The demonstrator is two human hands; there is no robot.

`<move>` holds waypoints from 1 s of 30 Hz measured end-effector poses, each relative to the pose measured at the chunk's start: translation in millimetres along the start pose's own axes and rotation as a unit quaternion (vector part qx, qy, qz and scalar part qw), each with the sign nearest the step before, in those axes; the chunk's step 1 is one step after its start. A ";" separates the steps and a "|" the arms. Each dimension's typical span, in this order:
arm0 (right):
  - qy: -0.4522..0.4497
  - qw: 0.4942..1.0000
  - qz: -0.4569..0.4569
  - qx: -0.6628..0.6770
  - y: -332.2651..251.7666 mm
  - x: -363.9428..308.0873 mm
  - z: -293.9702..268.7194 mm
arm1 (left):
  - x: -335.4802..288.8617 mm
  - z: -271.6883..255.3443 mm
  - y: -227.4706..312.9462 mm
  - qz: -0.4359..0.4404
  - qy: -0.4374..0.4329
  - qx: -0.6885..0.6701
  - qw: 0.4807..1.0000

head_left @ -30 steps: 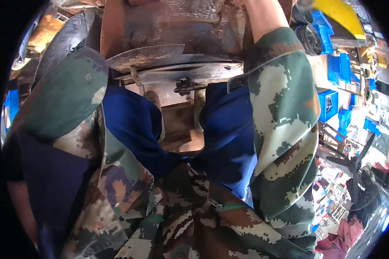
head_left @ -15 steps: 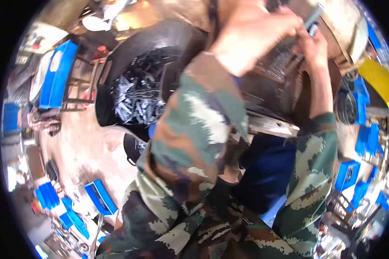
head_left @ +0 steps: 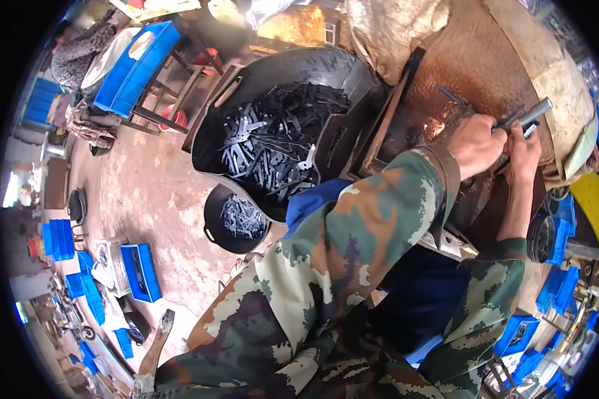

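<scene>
My left hand (head_left: 476,145) is closed, its fingers at the inner end of a grey round metal rod (head_left: 538,112) that points up to the right. Right beside it, my right hand (head_left: 524,154) is also closed, around a short dark piece with a shiny end (head_left: 531,130). Whether the two pieces join is hidden by my fingers. Beyond my left hand a thin dark strip (head_left: 451,95) sticks out over the brown, wet-looking work surface (head_left: 476,56). A small orange glow (head_left: 434,126) shows on that surface.
Left of the bench stands a large black tub (head_left: 209,149) of loose metal parts. A smaller black bucket (head_left: 213,233) of small metal pieces sits below it. Blue bins (head_left: 140,272) stand around the floor. A person (head_left: 86,60) is at the far left.
The view has shifted, so the tub and bench sit differently in it. Both closed hands appear lower and farther right, still side by side. The orange glow is now visible.
</scene>
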State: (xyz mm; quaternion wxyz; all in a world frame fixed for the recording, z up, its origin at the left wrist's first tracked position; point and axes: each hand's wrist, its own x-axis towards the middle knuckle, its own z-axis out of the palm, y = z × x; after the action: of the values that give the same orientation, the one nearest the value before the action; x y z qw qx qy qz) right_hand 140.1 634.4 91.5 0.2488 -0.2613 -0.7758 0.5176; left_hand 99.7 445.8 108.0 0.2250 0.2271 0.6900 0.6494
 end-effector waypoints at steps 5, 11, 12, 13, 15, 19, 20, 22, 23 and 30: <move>0.012 0.998 -0.033 0.059 0.3 3.4 -1.7 | 0.3 11.5 1.1 -0.005 -0.008 -0.025 1.000; -0.016 0.996 -0.037 0.073 9.2 9.1 -5.0 | -2.4 14.2 0.4 0.023 0.000 -0.034 0.999; -0.024 0.996 -0.038 0.083 11.1 10.2 -6.2 | -2.8 14.5 0.8 0.023 0.002 -0.035 0.999; -0.024 0.995 -0.042 0.085 12.2 11.0 -7.4 | -2.9 15.1 1.8 0.022 0.001 -0.038 0.999; -0.026 0.995 -0.040 0.092 13.1 11.0 -7.1 | -2.8 15.8 2.0 0.031 0.002 -0.042 0.999; -0.025 0.994 -0.037 0.102 10.9 10.8 -8.4 | -1.5 16.8 4.1 0.048 0.009 -0.036 0.998; -0.022 0.994 -0.037 0.099 10.3 11.3 -10.0 | -1.5 16.9 4.7 0.050 0.009 -0.037 0.998; -0.017 0.995 -0.040 0.092 9.3 12.6 -14.1 | -1.0 18.0 7.4 0.056 0.006 -0.046 0.997; -0.018 0.995 -0.039 0.090 10.2 11.9 -11.0 | -1.7 15.4 6.2 0.055 0.008 -0.045 0.997; -0.011 0.997 -0.030 0.076 9.0 6.7 -5.3 | -6.8 9.3 6.3 0.052 0.014 -0.043 0.998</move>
State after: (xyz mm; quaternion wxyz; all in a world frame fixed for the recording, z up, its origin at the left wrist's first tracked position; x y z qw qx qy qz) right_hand 140.0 645.4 85.7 0.2747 -0.2130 -0.7443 0.5703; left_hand 110.9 449.4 113.9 0.1907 0.2437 0.6519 0.6923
